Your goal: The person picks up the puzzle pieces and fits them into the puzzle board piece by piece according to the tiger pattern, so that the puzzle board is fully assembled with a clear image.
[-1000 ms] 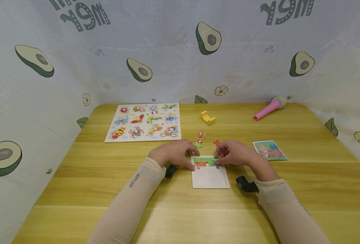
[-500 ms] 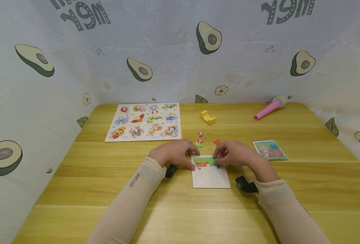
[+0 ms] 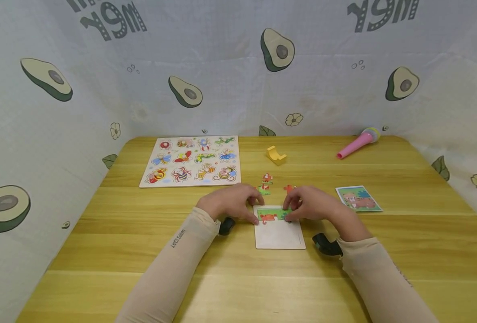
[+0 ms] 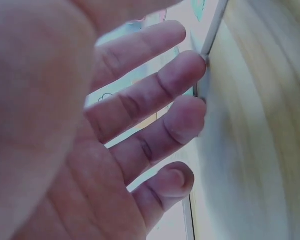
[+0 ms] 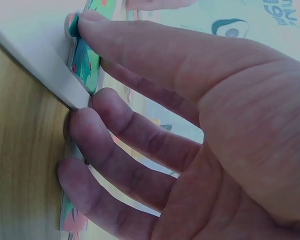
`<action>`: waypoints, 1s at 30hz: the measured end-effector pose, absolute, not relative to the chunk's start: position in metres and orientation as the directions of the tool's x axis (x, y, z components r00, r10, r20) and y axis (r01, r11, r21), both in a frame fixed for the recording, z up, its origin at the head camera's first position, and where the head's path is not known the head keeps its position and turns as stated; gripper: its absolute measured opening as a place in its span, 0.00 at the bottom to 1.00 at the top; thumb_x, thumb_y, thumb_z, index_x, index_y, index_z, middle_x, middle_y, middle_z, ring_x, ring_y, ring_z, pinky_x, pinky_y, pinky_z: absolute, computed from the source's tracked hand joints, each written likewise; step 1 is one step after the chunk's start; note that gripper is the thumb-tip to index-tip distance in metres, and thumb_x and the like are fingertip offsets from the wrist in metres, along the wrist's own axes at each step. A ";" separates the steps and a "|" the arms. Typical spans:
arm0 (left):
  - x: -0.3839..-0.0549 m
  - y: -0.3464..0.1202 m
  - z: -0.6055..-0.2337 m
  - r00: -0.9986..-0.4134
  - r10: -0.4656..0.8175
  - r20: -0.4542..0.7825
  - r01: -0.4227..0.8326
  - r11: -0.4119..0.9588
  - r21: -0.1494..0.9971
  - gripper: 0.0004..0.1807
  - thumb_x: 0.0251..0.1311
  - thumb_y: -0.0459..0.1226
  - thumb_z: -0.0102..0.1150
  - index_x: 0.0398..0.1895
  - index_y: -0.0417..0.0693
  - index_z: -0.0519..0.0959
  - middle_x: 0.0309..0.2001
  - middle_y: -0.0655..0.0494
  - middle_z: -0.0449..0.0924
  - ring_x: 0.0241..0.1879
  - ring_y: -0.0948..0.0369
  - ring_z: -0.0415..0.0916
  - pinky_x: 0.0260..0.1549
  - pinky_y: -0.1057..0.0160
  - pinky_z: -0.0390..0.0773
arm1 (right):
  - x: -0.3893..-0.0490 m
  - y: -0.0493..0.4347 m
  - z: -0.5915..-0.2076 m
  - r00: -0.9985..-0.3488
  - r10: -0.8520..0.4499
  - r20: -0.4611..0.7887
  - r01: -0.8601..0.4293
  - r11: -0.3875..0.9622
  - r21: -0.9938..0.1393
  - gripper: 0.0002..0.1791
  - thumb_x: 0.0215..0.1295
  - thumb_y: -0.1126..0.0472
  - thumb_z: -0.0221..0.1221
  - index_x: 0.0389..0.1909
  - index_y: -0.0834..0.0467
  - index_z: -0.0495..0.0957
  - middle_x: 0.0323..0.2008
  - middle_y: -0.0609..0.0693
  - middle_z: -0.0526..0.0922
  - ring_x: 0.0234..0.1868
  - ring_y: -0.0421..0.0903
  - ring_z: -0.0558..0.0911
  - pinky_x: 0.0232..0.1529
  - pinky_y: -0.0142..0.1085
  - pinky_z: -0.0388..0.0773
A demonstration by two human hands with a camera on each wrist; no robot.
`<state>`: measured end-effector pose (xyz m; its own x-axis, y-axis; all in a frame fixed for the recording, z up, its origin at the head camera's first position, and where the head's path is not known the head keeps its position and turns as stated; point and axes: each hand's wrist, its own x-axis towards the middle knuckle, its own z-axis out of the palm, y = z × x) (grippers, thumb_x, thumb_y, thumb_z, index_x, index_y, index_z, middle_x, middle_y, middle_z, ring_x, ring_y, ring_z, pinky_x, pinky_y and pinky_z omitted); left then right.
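A white puzzle board (image 3: 280,235) lies in the middle of the table, with joined green and orange jigsaw pieces (image 3: 268,216) along its far edge. My left hand (image 3: 236,203) rests at the board's far left corner, thumb on its left edge, the other fingers loosely bent in the left wrist view. At the far right corner, my right hand (image 3: 311,204) has thumb and index finger on a green-blue puzzle piece (image 5: 85,62). The right thumb lies on that piece's rounded tab; its other fingertips meet the board's edge. Fingers partly hide the piece in the head view.
Loose puzzle pieces (image 3: 267,178) lie just beyond the board, and a red one (image 3: 289,189) by my right fingers. A picture card (image 3: 358,198) lies to the right. Farther back are an insect peg board (image 3: 191,161), a yellow block (image 3: 276,155) and a pink toy microphone (image 3: 358,143).
My right thumb and index finger have shifted very slightly on the green-blue puzzle piece, and its lower tab is now more covered. The left hand and the board stay in place.
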<state>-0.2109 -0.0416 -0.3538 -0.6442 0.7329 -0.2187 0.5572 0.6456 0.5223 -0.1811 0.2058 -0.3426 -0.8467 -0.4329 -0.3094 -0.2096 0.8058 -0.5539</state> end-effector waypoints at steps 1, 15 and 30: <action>-0.211 -0.043 -0.353 -0.648 0.731 -0.214 0.552 0.644 0.529 0.26 0.54 0.49 0.76 0.56 0.53 0.82 0.44 0.62 0.77 0.45 0.63 0.73 0.48 0.64 0.73 | -0.181 0.206 -0.343 -0.848 -0.431 -0.308 -0.209 0.806 -0.554 0.09 0.58 0.59 0.73 0.37 0.56 0.85 0.30 0.48 0.77 0.32 0.46 0.73 0.32 0.38 0.71; -0.222 -0.058 -0.349 -0.736 0.659 -0.156 0.518 0.696 0.498 0.28 0.58 0.42 0.74 0.62 0.48 0.79 0.49 0.57 0.77 0.49 0.59 0.71 0.51 0.61 0.72 | -0.180 0.202 -0.343 -0.872 -0.369 -0.321 -0.152 0.828 -0.540 0.17 0.56 0.58 0.74 0.43 0.59 0.82 0.31 0.50 0.73 0.32 0.48 0.71 0.32 0.38 0.68; -0.218 -0.049 -0.354 -0.733 0.667 -0.129 0.555 0.697 0.454 0.21 0.68 0.43 0.64 0.61 0.48 0.79 0.56 0.55 0.75 0.49 0.60 0.71 0.54 0.61 0.72 | -0.179 0.200 -0.345 -0.886 -0.306 -0.349 -0.070 0.832 -0.551 0.18 0.54 0.58 0.76 0.43 0.59 0.83 0.32 0.51 0.73 0.33 0.48 0.71 0.31 0.38 0.68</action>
<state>-0.2183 -0.0493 -0.3540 -0.7335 0.6674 -0.1287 0.5550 0.6974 0.4535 -0.1795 0.2000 -0.3454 -0.8858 -0.3056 -0.3491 -0.0700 0.8319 -0.5505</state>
